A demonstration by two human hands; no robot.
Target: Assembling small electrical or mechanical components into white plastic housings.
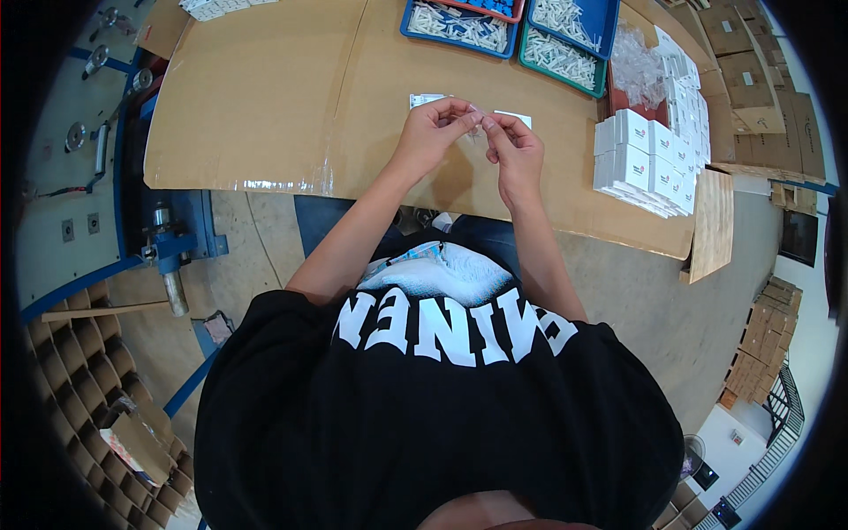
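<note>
Above the cardboard-covered table (pixel 256 97), near its front edge, my two hands meet at the fingertips. My left hand (pixel 427 140) is closed in a pinch on a small clear plastic bag (pixel 476 134). From the other side, my right hand (pixel 518 162) pinches the same thin plastic between thumb and fingers. What the bag contains, if anything, is too small to make out. Just beyond my left hand lies a flat white piece (pixel 426 100), partly covered by the fingers. Another white piece (pixel 515 116) shows behind my right hand.
At the far side stand a blue tray (pixel 413 34) and a green tray (pixel 527 62) of small white parts, beside another blue tray (pixel 608 19). To the right are a heap of clear plastic bags (pixel 638 69) and stacked white boxes (pixel 652 163). A machine (pixel 75 177) stands left.
</note>
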